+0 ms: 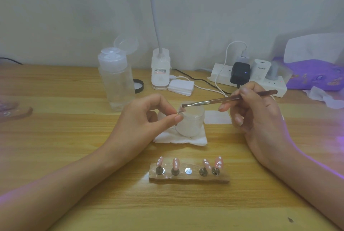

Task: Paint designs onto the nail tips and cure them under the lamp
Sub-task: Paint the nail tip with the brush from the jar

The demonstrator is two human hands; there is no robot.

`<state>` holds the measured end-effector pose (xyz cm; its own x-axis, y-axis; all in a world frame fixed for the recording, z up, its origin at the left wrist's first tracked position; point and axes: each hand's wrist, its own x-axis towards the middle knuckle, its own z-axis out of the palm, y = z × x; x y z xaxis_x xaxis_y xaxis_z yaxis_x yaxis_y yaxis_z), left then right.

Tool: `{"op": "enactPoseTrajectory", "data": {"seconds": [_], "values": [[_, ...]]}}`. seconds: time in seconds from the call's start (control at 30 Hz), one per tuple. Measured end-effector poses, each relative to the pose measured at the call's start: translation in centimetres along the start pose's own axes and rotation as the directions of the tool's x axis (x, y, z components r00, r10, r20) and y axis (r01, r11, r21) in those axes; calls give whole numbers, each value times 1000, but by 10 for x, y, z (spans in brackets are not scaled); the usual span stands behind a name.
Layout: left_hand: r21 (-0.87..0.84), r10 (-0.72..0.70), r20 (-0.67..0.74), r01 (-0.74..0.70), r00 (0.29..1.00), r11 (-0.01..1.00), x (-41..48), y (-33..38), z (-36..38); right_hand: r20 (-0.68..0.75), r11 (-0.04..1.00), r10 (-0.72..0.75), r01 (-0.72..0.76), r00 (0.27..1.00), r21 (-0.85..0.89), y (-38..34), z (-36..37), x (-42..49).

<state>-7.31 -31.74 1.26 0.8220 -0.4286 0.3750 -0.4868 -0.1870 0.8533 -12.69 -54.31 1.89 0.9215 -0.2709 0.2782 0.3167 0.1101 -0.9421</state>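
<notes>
**Over the jar (191, 124), brush (229, 99) at a nail tip (180, 111)**

Above the tissue (178, 138), the left hand (149, 119) pinches the nail tip between thumb and forefinger. The right hand (256, 117) grips the brush, bristles at that tip. Four dotted pink tips (176, 162) stand on the holder (189, 176), nearer on the surface (74, 156).

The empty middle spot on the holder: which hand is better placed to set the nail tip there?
Probably the left hand: it pinches the nail tip, by the jar, and can carry it to the empty spot. The right hand is busy gripping the brush.
</notes>
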Motion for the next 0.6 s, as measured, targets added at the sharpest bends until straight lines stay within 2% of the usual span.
{"op": "enactPoseTrajectory", "data": {"seconds": [0.2, 0.4, 0.5, 0.6], "values": [[27, 19, -2, -19, 1000, 999, 0, 0, 0, -24, 998, 13, -15, 1000, -59, 0, 1, -1], [37, 22, -5, -21, 1000, 999, 0, 0, 0, -44, 1000, 12, -11, 999, 23, -1, 0, -1], [42, 33, -4, -32, 999, 999, 0, -1, 0, -4, 1000, -10, 9, 1000, -29, -1, 2, -1], [36, 32, -3, -32, 999, 999, 0, 0, 0, -37, 998, 20, -23, 999, -59, 1, 2, -1]]}}
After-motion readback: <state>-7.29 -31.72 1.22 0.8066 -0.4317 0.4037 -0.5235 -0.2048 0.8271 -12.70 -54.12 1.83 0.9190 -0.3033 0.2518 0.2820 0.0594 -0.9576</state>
